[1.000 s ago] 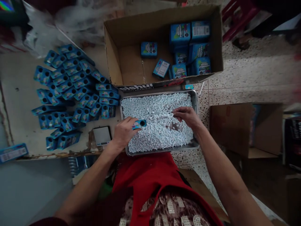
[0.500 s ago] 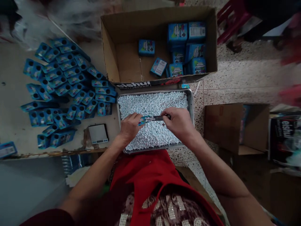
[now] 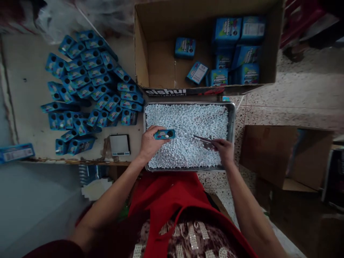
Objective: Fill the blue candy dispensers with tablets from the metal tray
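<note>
My left hand (image 3: 150, 143) grips a small blue candy box (image 3: 162, 134) over the left part of the tray. One white candy lies on the box's upper face, beside its dark round hole. My right hand (image 3: 224, 150) is closed around the handle of a small dark metal scoop (image 3: 205, 139), which is down among the candies on the right. The white candies (image 3: 182, 157) fill a shallow metal tray (image 3: 232, 118) with a raised rim.
Many blue boxes with round holes (image 3: 88, 82) crowd the table (image 3: 27, 86) at left, near a small scale (image 3: 119, 145). Behind the tray, a large carton (image 3: 158, 53) holds more blue boxes. Another open carton (image 3: 268, 150) stands at right.
The scoop was at the box's opening with candies on it. It has since moved right and down into the candies. My left hand has turned the box's holed face upward. The view has shifted.
</note>
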A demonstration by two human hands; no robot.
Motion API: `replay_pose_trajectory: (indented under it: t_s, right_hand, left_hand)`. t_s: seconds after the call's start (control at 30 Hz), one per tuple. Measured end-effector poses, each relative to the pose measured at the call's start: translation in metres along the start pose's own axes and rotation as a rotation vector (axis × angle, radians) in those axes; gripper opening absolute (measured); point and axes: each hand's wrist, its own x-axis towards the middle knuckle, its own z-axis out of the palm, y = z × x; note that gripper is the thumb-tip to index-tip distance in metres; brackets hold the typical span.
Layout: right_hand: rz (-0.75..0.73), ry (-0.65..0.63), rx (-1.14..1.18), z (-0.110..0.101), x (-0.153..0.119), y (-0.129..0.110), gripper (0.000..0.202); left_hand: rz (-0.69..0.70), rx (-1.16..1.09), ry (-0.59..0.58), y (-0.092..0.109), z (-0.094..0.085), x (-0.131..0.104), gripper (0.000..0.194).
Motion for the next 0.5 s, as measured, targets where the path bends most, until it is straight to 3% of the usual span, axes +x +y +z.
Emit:
replay_pose_trajectory:
  t_s: [0.1, 0.17, 0.2, 0.3, 0.5]
  right_hand:
    - [0.011, -0.134, 0.219, 0.087, 0.0, -0.018, 0.036]
    - [0.039, -0.204, 0.358, 0.123, -0.001, -0.035, 0.035]
    - [0.053, -0.237, 0.422, 0.13, -0.001, -0.041, 0.035]
    - [0.094, -0.317, 0.551, 0.114, 0.0, -0.049, 0.033]
    - [0.044, -0.431, 0.537, 0.034, -0.012, -0.083, 0.029]
  left_hand:
    - [-0.042, -0.021, 0.035, -0.002, -0.003, -0.01, 0.039]
    - [-0.035, -0.012, 0.059, -0.002, -0.007, -0.017, 0.038]
    - [-0.028, -0.001, 0.075, -0.002, -0.01, -0.02, 0.037]
    - [0.0, 0.081, 0.095, -0.002, -0.019, -0.026, 0.035]
    - [0.05, 0.257, 0.021, 0.007, -0.018, -0.021, 0.03]
